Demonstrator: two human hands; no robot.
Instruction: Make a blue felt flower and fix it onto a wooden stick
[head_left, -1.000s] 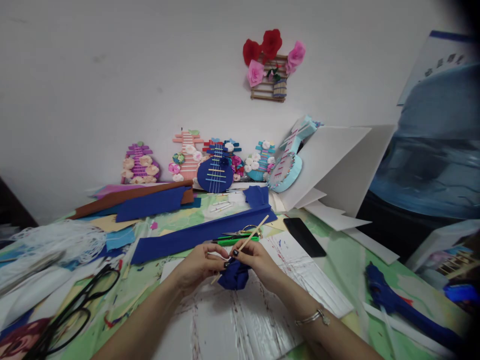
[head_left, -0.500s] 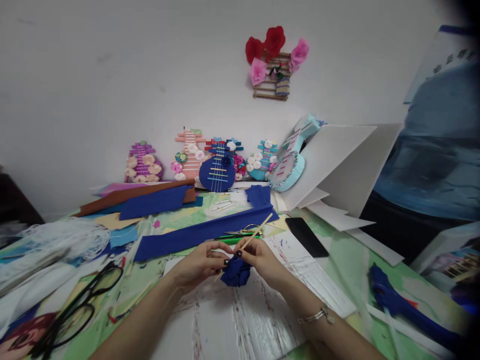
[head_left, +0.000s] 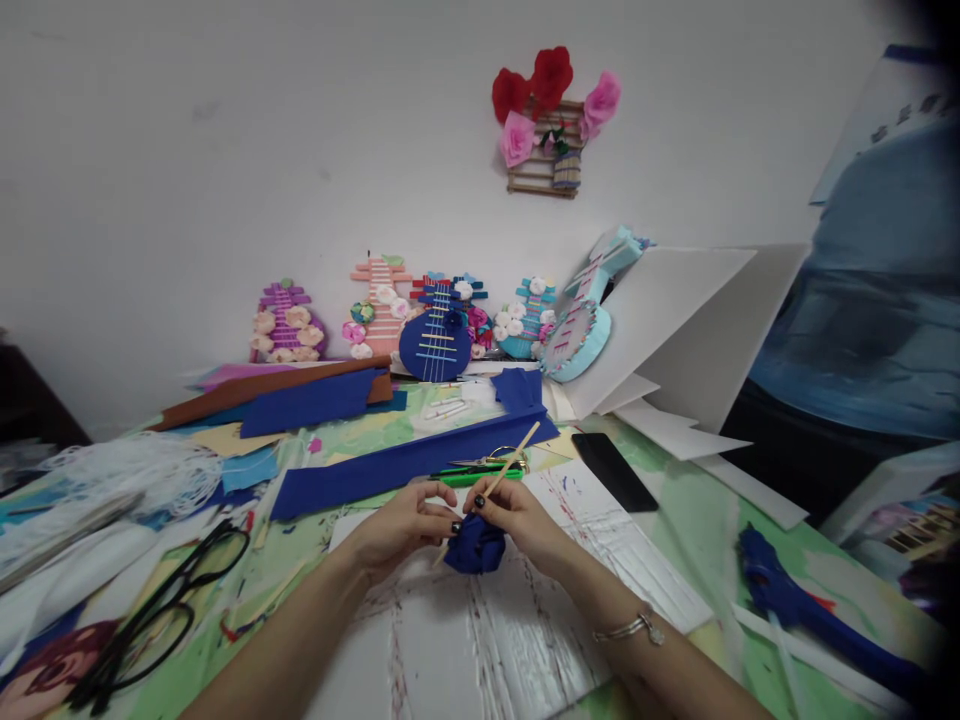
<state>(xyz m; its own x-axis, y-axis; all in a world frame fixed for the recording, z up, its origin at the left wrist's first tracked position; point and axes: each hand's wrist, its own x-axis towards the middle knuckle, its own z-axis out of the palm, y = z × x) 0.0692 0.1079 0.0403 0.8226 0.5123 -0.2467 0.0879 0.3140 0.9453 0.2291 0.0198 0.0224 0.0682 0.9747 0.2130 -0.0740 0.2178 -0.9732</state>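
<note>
A bunched, dark blue crepe paper flower [head_left: 475,546] hangs between my hands above a white board [head_left: 450,650] marked with reddish-brown streaks. My left hand [head_left: 411,520] pinches the flower's left edge between thumb and fingertips. On the other side, my right hand [head_left: 504,508] grips its upper part together with a thin wooden stick [head_left: 513,458]. The stick slants up to the right, and its lower end shows below my left fingertips. Just beyond the hands lie scissors [head_left: 491,461] and a green-handled cutter [head_left: 480,476], beside a long blue paper strip [head_left: 375,465].
Black-framed glasses [head_left: 161,605] and white stringy material [head_left: 135,470] lie left. A phone [head_left: 613,470] and a blue glue gun [head_left: 795,600] lie right. Decorated model lutes [head_left: 435,335] lean on the wall, with white foam boards [head_left: 660,310] and a water jug [head_left: 870,290] at right.
The flower has shifted very slightly to the right and turned a little in my fingers. The stick's upper tip has moved slightly left. Both hands keep their grip.
</note>
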